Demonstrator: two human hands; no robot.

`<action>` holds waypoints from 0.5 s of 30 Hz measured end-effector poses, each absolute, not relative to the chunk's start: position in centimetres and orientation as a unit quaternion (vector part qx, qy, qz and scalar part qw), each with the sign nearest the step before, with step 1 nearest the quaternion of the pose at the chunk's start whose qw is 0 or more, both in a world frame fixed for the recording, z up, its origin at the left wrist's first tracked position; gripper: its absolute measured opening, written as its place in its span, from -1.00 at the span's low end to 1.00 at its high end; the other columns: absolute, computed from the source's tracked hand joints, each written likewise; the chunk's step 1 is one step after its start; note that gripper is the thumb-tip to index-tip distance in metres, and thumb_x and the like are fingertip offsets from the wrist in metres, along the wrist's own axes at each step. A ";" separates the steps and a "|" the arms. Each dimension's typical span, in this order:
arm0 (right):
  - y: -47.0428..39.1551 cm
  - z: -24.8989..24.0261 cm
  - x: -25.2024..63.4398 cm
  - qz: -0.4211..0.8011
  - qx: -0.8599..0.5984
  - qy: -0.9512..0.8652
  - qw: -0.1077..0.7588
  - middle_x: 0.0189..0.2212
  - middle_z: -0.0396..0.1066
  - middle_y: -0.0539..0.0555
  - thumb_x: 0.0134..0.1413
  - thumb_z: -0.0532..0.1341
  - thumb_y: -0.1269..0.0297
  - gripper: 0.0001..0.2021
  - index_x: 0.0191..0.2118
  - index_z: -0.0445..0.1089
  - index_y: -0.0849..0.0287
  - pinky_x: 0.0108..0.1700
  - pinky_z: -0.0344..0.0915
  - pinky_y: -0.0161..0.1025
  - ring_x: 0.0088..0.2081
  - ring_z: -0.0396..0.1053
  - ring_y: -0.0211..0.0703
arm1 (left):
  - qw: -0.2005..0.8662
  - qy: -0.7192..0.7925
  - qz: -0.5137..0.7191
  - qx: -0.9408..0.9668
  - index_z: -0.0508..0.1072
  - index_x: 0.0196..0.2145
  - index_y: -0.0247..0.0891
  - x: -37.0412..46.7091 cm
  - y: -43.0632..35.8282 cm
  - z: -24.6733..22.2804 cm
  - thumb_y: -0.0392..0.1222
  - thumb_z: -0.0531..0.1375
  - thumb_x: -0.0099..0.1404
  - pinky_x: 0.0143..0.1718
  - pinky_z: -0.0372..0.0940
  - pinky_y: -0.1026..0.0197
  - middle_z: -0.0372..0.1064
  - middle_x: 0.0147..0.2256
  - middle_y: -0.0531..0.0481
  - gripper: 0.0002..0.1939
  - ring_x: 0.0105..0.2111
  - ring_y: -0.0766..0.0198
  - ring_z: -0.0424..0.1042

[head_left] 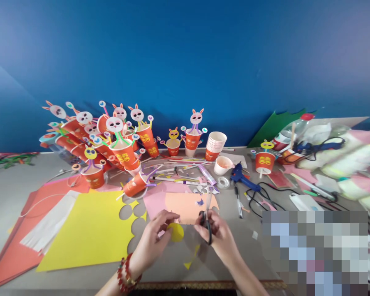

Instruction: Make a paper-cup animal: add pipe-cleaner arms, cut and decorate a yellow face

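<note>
Yellow paper disc (176,232), held by the left hand (156,231) with its fingers curled, sits near the middle of my head view. I see the right hand (218,231) gripping black-handled scissors (209,235), blades pointing away from the wearer. Between the forearms a yellow scrap (188,265) lies on the desk (160,267); left of the hands spreads a large yellow sheet (86,226), round holes along its right side.
</note>
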State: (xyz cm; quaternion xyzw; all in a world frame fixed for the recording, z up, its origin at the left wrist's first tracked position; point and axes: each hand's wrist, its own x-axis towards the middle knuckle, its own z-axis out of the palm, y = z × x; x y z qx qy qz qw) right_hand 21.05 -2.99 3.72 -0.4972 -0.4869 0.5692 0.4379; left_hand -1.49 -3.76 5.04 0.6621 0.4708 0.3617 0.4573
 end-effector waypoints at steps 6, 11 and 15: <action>-2.8 5.4 18.2 0.600 -0.456 -0.505 0.421 -0.45 0.42 -0.04 -0.12 0.33 0.37 -0.79 -0.35 0.28 0.14 -0.40 0.24 -0.35 -0.46 0.31 -0.27 | 0.516 0.446 0.389 0.620 0.33 0.10 -0.16 -0.2 -4.0 5.7 -0.35 0.11 0.29 -0.14 0.33 0.23 0.38 -0.21 -0.04 -0.58 -0.20 0.23 0.42; -3.0 5.6 17.6 0.623 -0.443 -0.474 0.436 -0.49 0.37 -0.07 -0.16 0.32 0.36 -0.77 -0.36 0.25 0.14 -0.42 0.21 -0.36 -0.48 0.28 -0.29 | 0.573 0.429 0.472 0.514 0.34 0.07 -0.16 0.4 -4.4 5.2 -0.21 0.21 0.30 -0.21 0.32 0.29 0.38 -0.23 -0.03 -0.63 -0.22 0.25 0.41; -3.1 6.0 17.3 0.609 -0.453 -0.469 0.452 -0.48 0.35 -0.07 -0.14 0.36 0.30 -0.74 -0.33 0.27 0.14 -0.42 0.22 -0.36 -0.48 0.28 -0.28 | 0.629 0.439 0.489 0.415 0.44 -0.22 -0.25 1.2 -4.7 4.3 -0.05 0.27 0.28 -0.29 0.26 0.32 0.37 -0.33 0.01 -0.77 -0.33 0.30 0.35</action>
